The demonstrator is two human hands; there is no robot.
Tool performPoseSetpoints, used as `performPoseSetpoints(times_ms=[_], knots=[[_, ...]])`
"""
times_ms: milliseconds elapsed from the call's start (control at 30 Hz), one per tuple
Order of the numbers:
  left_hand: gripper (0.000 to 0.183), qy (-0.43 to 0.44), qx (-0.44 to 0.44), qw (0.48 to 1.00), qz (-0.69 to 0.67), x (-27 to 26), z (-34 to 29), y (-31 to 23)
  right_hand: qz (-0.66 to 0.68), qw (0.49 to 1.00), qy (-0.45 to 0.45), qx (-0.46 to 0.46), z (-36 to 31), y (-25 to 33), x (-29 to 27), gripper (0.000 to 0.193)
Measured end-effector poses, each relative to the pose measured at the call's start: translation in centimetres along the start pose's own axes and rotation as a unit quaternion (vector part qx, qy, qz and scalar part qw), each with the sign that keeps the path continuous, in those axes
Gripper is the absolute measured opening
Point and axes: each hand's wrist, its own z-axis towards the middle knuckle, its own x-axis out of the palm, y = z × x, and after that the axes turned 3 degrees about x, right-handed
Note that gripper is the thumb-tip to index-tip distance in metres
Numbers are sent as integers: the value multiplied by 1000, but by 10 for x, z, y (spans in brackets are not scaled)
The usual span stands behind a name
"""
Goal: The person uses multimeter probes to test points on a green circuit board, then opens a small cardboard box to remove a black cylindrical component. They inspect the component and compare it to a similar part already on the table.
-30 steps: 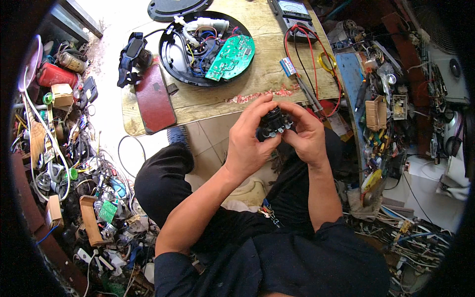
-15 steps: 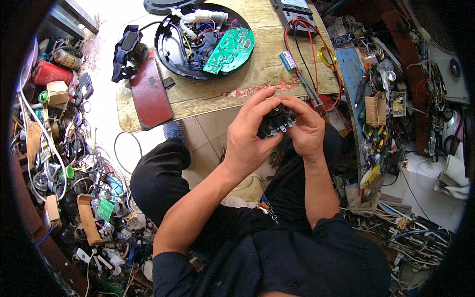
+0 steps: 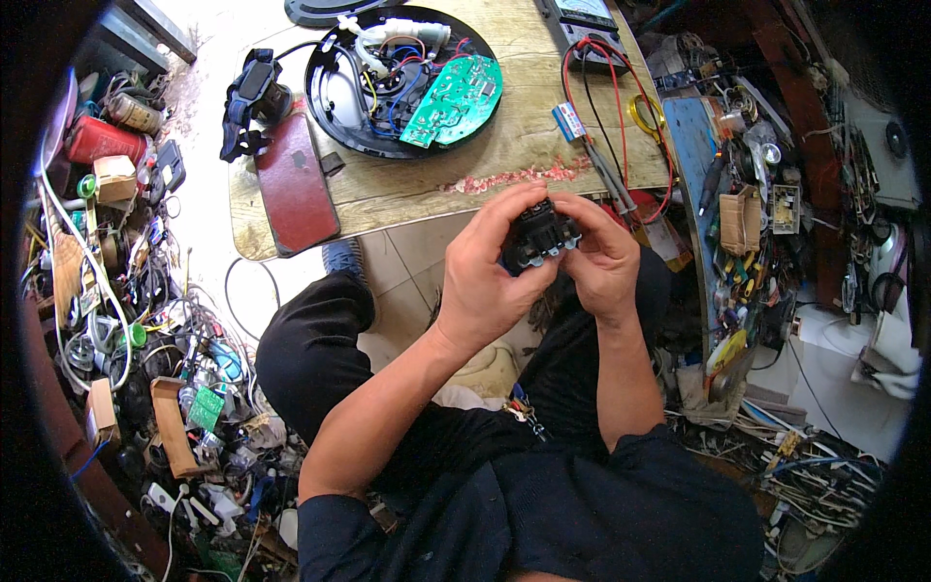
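Over my lap, just off the table's front edge, both hands grip a small black plastic part (image 3: 539,236) with light metal tabs along its lower side. My left hand (image 3: 490,262) wraps it from the left, thumb underneath and fingers over the top. My right hand (image 3: 603,257) closes on its other side, the fingertips meeting those of the left. Fingers cover much of the part, so its exact kind is unclear. Beyond them on the table lies a round black housing (image 3: 325,121) holding wires, a white tube and a green circuit board (image 3: 454,102).
The wooden table (image 3: 388,184) also bears a dark red pad (image 3: 296,189), a black strapped headlamp-like device (image 3: 258,92), red scraps (image 3: 514,176) and a multimeter (image 3: 585,24) with red and black leads. Piles of electrical parts (image 3: 194,388) crowd the left; a blue-edged board (image 3: 693,165) with tools stands right.
The fingers of my left hand have come down and curled, so more of the black part's top shows. Both hands stay in nearly the same place.
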Motion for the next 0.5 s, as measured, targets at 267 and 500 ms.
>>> performPoseSetpoints(times_ms=[267,500], knots=[[58,-9,-77,995,-60,3,-3,-2,-4,1000,3,24,-1,-2,-1,52],[64,24,-12,999,-22,-2,0,0,10,1000,-2,14,0,-1,1,51]])
